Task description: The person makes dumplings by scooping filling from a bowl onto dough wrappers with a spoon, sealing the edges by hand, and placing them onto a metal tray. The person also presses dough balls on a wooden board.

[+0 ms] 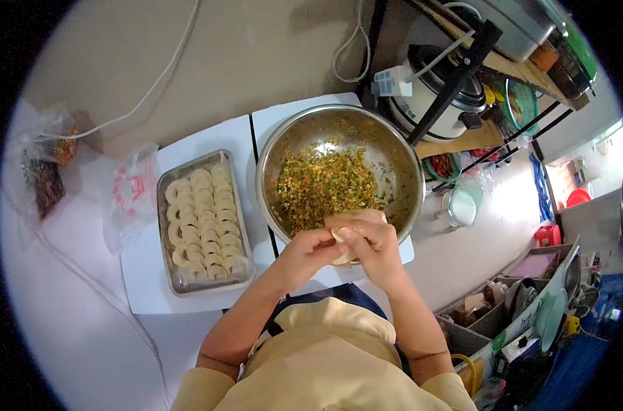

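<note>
Over the near rim of a large steel bowl (pixel 411 168), my left hand (pixel 306 257) and my right hand (pixel 374 250) meet. Both are closed, fingers pinching a pale dumpling (pixel 341 259) between them; the fingers hide much of it. Chopped filling (pixel 328 183) in green, yellow and orange covers the bowl's bottom. To the left of the bowl lies a metal tray (pixel 163 236), where several folded dumplings (pixel 202 218) sit in overlapping rows.
The bowl and tray stand on a white table (pixel 140 291). A crumpled plastic bag (pixel 130 195) lies left of the tray. A rice cooker (pixel 435 103) and a power strip (pixel 392 82) are on a rack at the right. Bins (pixel 472 335) stand lower right.
</note>
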`<state>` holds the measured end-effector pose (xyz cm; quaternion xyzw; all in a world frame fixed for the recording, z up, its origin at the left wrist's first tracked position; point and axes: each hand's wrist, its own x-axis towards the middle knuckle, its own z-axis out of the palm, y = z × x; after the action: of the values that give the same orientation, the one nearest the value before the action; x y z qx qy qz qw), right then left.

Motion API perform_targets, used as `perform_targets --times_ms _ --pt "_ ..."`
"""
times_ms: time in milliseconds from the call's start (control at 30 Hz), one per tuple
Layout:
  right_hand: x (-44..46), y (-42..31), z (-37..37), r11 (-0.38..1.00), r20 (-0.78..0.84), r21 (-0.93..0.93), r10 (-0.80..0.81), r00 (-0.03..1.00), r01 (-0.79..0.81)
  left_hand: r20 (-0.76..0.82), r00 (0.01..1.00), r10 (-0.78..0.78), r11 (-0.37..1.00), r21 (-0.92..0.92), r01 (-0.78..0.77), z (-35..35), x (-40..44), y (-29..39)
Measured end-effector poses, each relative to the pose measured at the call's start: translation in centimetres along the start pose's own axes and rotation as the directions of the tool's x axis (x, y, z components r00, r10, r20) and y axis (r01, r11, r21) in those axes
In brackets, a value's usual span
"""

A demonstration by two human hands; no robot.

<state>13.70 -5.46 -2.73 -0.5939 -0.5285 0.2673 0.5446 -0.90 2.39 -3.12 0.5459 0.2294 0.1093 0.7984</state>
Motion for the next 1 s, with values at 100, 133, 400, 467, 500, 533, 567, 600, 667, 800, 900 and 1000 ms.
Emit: perform_targets --times_ms 100,133,400,467,500,533,567,600,667,800,900,1000 --pt "0.0 -1.2 0.4 0.903 -0.031 0.379 0.228 0.973 -0.200 -0.061 0.997 -0.054 0.998 0.040 0.057 -0.4 0.0 -0.1" --pt "-0.1 -1.7 0.6 0.730 -0.029 0.608 0.413 0.910 -0.312 -0.071 0.997 -0.016 0.999 -0.038 0.013 -0.2 0.0 -0.2" --pt "-0.1 -0.9 1.6 0.987 -0.055 0.088 0.136 0.989 -0.131 -0.032 0.998 0.061 0.995 -0.078 -0.064 -0.1 -0.6 0.4" --pt "0.5 -0.6 1.7 0.999 0.009 0.035 -0.010 1.000 0.009 -0.064 0.995 0.076 0.995 -0.053 -0.080 -0.5 -0.7 0.5" --pt "0.6 -1.0 2.0 0.999 0.016 0.035 -0.013 1.000 0.013 -0.070 0.994 0.081 0.995 -0.055 -0.084 -0.7 -0.8 0.4" --pt "0.6 -1.8 2.3 0.952 -0.049 0.280 0.141 0.989 -0.122 -0.089 0.993 0.074 0.994 -0.068 -0.080 -1.0 -0.9 0.3" --pt "0.5 -2.3 2.6 0.829 -0.072 0.511 0.305 0.950 -0.227 -0.109 0.992 0.067 0.994 -0.081 -0.076 -1.1 -1.0 0.3" --pt "0.4 -2.2 2.8 0.798 -0.084 0.562 0.317 0.945 -0.218 -0.114 0.991 0.072 0.993 -0.084 -0.082 -1.1 -1.1 0.3" --pt "0.4 -1.6 3.1 0.929 -0.104 0.350 0.171 0.980 -0.125 -0.153 0.977 0.148 0.974 -0.147 -0.171 -0.9 -1.3 0.5" --pt "0.7 -1.5 3.6 0.998 -0.089 -0.046 -0.054 0.995 0.050 -0.113 0.988 0.108 0.961 -0.242 -0.133 -1.1 -1.8 1.0" --pt "0.7 -1.2 3.9 0.997 -0.125 -0.072 0.007 0.992 -0.016 -0.134 0.988 0.076 0.986 -0.139 -0.095 -2.3 -2.5 0.9" --pt "0.5 -2.1 3.4 0.986 -0.114 -0.073 0.138 0.984 -0.147 -0.220 0.969 0.112 0.976 -0.160 -0.150 -2.9 -3.3 1.1"
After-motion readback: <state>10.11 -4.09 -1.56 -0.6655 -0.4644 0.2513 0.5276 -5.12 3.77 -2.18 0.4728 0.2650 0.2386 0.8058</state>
